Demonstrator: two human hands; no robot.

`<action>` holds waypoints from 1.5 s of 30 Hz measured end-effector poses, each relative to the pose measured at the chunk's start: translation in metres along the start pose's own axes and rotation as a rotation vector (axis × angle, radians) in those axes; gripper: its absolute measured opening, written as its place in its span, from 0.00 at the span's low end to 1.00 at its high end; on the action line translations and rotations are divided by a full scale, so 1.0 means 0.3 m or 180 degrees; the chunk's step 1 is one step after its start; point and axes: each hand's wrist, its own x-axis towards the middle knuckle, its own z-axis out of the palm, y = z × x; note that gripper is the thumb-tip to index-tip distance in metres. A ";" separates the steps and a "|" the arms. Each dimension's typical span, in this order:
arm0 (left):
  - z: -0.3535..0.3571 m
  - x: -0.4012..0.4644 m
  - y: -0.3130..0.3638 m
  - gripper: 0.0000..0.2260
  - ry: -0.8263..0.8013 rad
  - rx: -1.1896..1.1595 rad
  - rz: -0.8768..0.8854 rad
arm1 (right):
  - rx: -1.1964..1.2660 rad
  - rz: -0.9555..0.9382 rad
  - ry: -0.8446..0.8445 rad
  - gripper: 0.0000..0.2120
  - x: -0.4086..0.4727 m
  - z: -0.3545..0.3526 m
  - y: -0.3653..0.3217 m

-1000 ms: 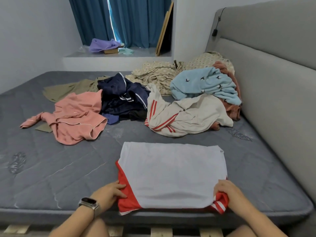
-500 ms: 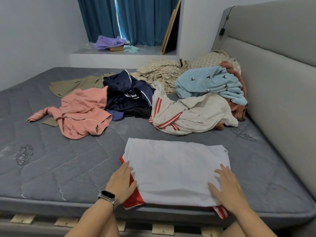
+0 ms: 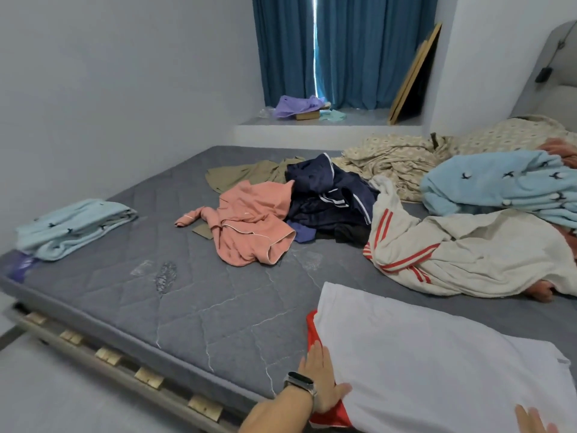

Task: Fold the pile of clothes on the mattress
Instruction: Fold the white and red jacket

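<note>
Lying flat, the left hand (image 3: 321, 381) presses the folded shirt's (image 3: 437, 364) edge; right hand (image 3: 534, 423) fingers straight, grasping nothing.

A grey quilted mattress (image 3: 193, 310) carries the clothes. A pink garment (image 3: 249, 226) lies near its middle; a folded light-blue pile (image 3: 71, 228) sits well left of it, navy clothes (image 3: 331, 195) touch its right side, and a folded white shirt (image 3: 437, 364) lies nearer the camera.
</note>
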 end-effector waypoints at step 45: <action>0.111 -0.065 0.324 0.25 -0.1557 -0.2897 -0.0674 | -0.1860 -0.2027 -0.0925 0.44 0.340 0.240 -0.140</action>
